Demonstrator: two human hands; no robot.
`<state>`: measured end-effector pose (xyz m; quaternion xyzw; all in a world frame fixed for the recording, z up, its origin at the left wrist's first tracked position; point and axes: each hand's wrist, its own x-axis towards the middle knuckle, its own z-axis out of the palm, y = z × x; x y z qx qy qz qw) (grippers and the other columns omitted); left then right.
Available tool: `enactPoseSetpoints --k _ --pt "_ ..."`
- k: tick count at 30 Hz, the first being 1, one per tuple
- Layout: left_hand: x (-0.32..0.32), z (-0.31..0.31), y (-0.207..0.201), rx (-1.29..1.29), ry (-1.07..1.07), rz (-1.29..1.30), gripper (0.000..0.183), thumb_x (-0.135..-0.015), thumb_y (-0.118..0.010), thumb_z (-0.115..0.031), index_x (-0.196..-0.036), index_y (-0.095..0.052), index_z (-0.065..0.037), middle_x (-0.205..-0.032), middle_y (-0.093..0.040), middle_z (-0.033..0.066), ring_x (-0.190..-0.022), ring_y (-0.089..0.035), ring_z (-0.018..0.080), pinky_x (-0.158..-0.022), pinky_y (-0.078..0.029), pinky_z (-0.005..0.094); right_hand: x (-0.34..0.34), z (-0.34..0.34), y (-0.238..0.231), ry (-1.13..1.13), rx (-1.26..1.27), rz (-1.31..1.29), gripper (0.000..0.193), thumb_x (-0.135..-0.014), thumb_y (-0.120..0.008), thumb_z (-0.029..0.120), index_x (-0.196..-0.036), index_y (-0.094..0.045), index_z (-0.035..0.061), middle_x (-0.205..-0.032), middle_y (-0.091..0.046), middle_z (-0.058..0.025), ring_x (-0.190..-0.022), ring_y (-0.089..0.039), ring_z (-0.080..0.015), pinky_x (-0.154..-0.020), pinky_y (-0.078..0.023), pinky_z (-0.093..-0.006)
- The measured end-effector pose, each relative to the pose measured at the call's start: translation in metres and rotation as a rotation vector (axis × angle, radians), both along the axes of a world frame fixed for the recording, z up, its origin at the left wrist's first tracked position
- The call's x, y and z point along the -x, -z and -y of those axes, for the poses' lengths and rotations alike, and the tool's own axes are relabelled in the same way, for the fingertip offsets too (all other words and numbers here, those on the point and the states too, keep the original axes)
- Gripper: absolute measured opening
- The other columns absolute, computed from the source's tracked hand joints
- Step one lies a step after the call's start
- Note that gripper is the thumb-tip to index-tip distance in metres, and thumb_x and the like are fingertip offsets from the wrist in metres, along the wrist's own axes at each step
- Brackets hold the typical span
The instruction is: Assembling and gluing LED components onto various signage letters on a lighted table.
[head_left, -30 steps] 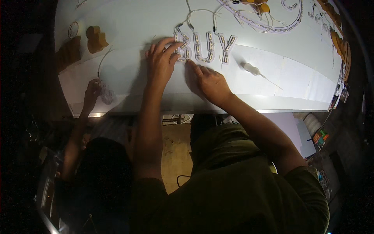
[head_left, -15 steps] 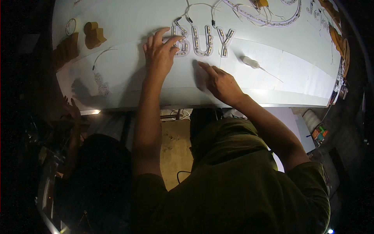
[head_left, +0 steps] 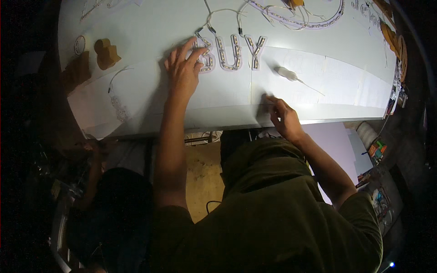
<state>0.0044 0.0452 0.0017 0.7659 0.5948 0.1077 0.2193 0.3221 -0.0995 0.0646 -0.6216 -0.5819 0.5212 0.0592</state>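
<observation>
Three letter-shaped sign pieces lined with small LED modules lie in a row on the white table (head_left: pixel 150 27). My left hand (head_left: pixel 183 68) rests on the left letter piece (head_left: pixel 207 63), its fingers spread over the edge and partly hiding it. The middle letter piece (head_left: pixel 236 63) and the right letter piece (head_left: pixel 256 58) lie beside it, with thin wires running from their tops. My right hand (head_left: pixel 287 119) hovers near the table's front edge, index finger stretched out and the others loosely bent, with nothing seen in it. Ahead of it lies a small white bottle-like thing (head_left: pixel 287 73) with a long thin tip.
A large curved LED piece (head_left: pixel 296 22) with loose wires lies at the back. Brown tape rolls (head_left: pixel 105 53) and a white roll (head_left: pixel 79 44) stand at left. A small wired piece (head_left: pixel 119 109) lies front left. Another person (head_left: pixel 116 204) is at lower left.
My right hand has drawn back from below the letter pieces, toward the right and the table's front edge. My left hand stays on the left letter piece. The view has shifted slightly.
</observation>
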Motion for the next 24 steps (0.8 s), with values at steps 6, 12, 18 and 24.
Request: enactPoseSetpoints --k 6,12,18,24 --pt "-0.002 -0.001 -0.006 0.066 -0.005 0.001 0.044 -0.086 -0.078 -0.014 -0.128 -0.072 -0.024 -0.157 -0.05 -0.0026 -0.138 -0.046 0.0289 -0.115 -0.032 0.0519 -0.032 0.0 0.014 0.441 -0.199 0.152 0.029 -0.095 -0.065 -0.003 -0.124 -0.06 -0.0004 -0.085 -0.064 -0.0071 -0.071 -0.059 -0.0141 -0.067 -0.051 -0.0296" --pt "-0.005 0.001 -0.01 0.011 -0.047 0.01 0.051 -0.082 -0.08 -0.004 -0.127 -0.071 -0.025 -0.151 -0.052 0.0 -0.131 -0.05 0.031 -0.111 -0.037 0.0515 -0.047 -0.019 0.02 0.432 -0.328 0.24 0.042 -0.092 -0.073 0.001 -0.131 -0.056 -0.0004 -0.102 -0.064 -0.0108 -0.078 -0.063 -0.0173 -0.068 -0.055 -0.0309" --pt "-0.005 0.0 -0.013 0.035 -0.012 -0.001 0.049 -0.084 -0.08 -0.01 -0.13 -0.072 -0.026 -0.149 -0.053 0.0008 -0.136 -0.046 0.0312 -0.113 -0.034 0.0505 -0.034 -0.037 0.018 0.407 -0.296 0.181 0.061 -0.083 -0.081 0.0 -0.137 -0.055 0.0067 -0.125 -0.059 -0.013 -0.103 -0.061 -0.0253 -0.084 -0.056 -0.0376" --pt "-0.004 0.0 -0.015 0.048 -0.016 0.001 0.047 -0.085 -0.079 -0.01 -0.128 -0.074 -0.026 -0.149 -0.054 0.0005 -0.135 -0.047 0.0305 -0.113 -0.033 0.0499 -0.02 -0.051 0.018 0.385 -0.332 0.193 0.062 -0.081 -0.081 0.0 -0.137 -0.056 0.0076 -0.127 -0.057 -0.015 -0.108 -0.061 -0.0304 -0.087 -0.056 -0.0403"
